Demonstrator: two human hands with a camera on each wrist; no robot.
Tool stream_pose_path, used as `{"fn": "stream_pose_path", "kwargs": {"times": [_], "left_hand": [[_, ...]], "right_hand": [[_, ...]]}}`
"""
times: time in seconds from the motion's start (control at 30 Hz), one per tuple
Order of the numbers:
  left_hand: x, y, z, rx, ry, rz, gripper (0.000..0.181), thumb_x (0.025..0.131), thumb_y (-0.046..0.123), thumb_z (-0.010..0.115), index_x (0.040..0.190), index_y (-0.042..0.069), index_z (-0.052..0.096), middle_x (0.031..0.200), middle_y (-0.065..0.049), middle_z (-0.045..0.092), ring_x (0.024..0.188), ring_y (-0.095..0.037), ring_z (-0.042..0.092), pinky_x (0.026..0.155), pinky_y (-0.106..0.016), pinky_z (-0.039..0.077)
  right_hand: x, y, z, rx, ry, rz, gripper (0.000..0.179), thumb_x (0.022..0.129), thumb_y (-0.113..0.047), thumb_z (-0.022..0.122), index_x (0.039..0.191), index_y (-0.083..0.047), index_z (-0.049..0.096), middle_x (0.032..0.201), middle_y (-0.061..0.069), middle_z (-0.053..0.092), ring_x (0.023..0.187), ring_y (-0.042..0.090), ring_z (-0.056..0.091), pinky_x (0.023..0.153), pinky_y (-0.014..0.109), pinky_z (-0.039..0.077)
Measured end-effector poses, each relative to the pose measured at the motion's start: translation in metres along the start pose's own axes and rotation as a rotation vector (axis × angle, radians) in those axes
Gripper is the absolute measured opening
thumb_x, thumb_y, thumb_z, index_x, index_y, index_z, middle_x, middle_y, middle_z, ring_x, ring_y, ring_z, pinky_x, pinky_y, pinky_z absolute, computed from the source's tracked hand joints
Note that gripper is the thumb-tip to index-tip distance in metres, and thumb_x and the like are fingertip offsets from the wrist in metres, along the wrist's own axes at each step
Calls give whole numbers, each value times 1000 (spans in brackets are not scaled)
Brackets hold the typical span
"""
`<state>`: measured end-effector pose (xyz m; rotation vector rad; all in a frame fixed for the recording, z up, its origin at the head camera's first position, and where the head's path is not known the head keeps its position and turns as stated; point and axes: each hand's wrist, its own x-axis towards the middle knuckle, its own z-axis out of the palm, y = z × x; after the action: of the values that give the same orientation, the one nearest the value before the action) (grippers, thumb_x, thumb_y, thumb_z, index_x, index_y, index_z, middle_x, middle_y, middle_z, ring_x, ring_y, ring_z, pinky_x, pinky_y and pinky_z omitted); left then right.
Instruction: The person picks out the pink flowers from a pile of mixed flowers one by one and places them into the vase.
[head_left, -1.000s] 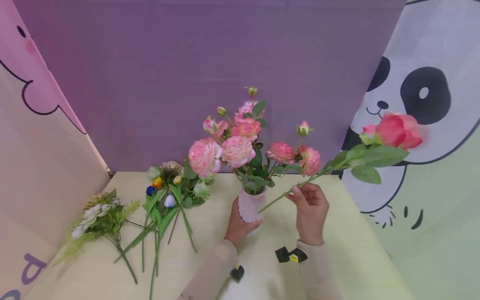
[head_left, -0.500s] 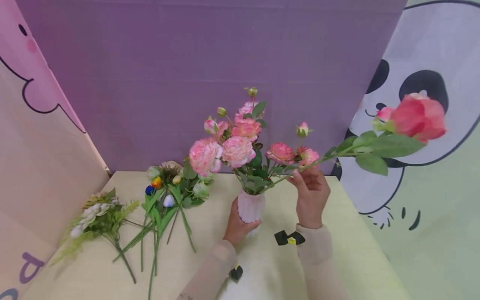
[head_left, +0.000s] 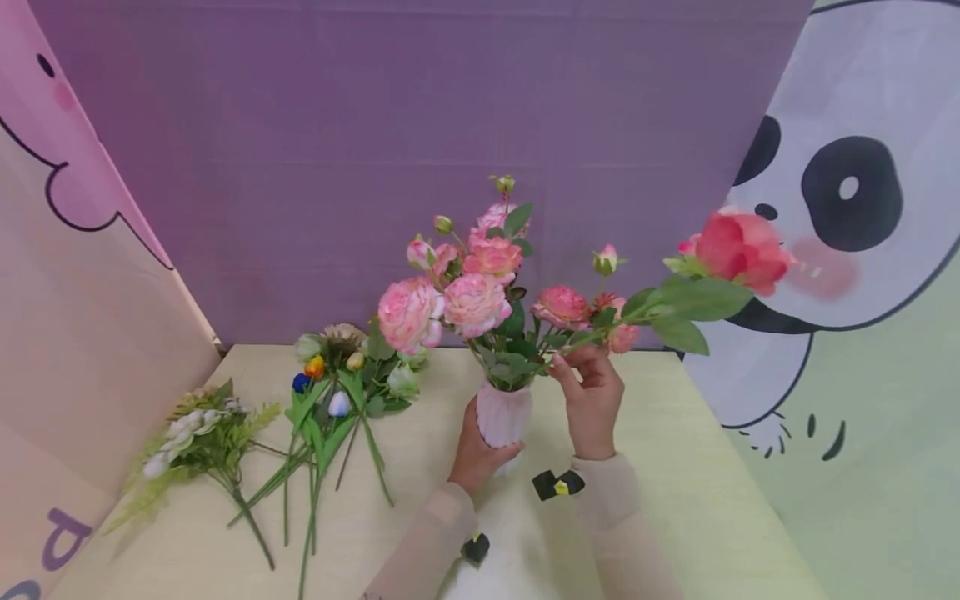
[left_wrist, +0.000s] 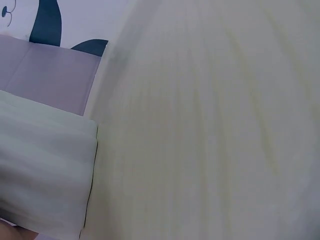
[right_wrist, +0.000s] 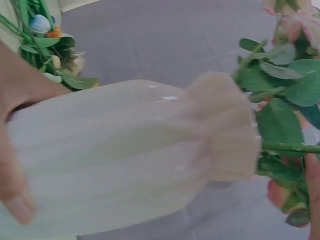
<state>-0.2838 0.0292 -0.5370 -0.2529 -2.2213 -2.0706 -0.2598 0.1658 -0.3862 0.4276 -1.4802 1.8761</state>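
Note:
In the head view my left hand (head_left: 480, 454) grips a pale pink fluted vase (head_left: 501, 417) around its side. Pink roses (head_left: 476, 302) with leaves stand in the vase. My right hand (head_left: 594, 404) pinches the green stem of a large coral-pink flower (head_left: 738, 250), which leans far out to the right. In the right wrist view this stem (right_wrist: 287, 147) runs in at the frilled mouth of the vase (right_wrist: 115, 155), its lower end hidden inside. Left-hand fingers (right_wrist: 12, 185) curl over the vase there. The left wrist view catches only the vase's side (left_wrist: 45, 165) and a bit of finger.
Left of the vase, a bunch of tulips and pale blooms (head_left: 337, 404) lies on the light wooden table (head_left: 720, 500). Farther left lies a white flower spray with ferny leaves (head_left: 195, 429). A purple backdrop (head_left: 375, 125) stands behind, and a panda-print panel (head_left: 847, 283) is on the right.
The coral flower's stem end has risen from beside the vase to its mouth and gone in. My right hand first rose, then moved left toward the vase. The left hand stayed put.

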Motion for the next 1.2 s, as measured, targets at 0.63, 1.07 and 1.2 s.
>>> {"fn": "stream_pose_path", "kwargs": {"times": [0.63, 1.07, 1.2], "left_hand": [[1, 0, -1, -14, -2, 2, 101, 65, 16, 86, 144, 12, 23, 129, -9, 48, 110, -24, 47, 100, -46, 38], [0, 0, 0, -36, -3, 12, 100, 65, 13, 85, 144, 12, 24, 129, -9, 48, 109, -24, 48, 100, -43, 37], [0, 0, 0, -43, -10, 0, 99, 65, 14, 84, 144, 13, 24, 130, -9, 47, 110, -26, 47, 101, -46, 36]], "right_hand": [[-22, 16, 9, -187, 28, 219, 13, 83, 9, 65, 86, 16, 54, 72, -7, 61, 62, 3, 54, 57, 14, 45], [-22, 35, 3, -212, 0, 253, 9, 82, 11, 64, 88, 14, 58, 82, 9, 65, 79, 5, 61, 78, 19, 53], [-23, 38, -1, -246, 8, 281, 12, 83, 1, 68, 89, 9, 61, 82, 1, 66, 81, 7, 62, 79, 20, 53]]}}
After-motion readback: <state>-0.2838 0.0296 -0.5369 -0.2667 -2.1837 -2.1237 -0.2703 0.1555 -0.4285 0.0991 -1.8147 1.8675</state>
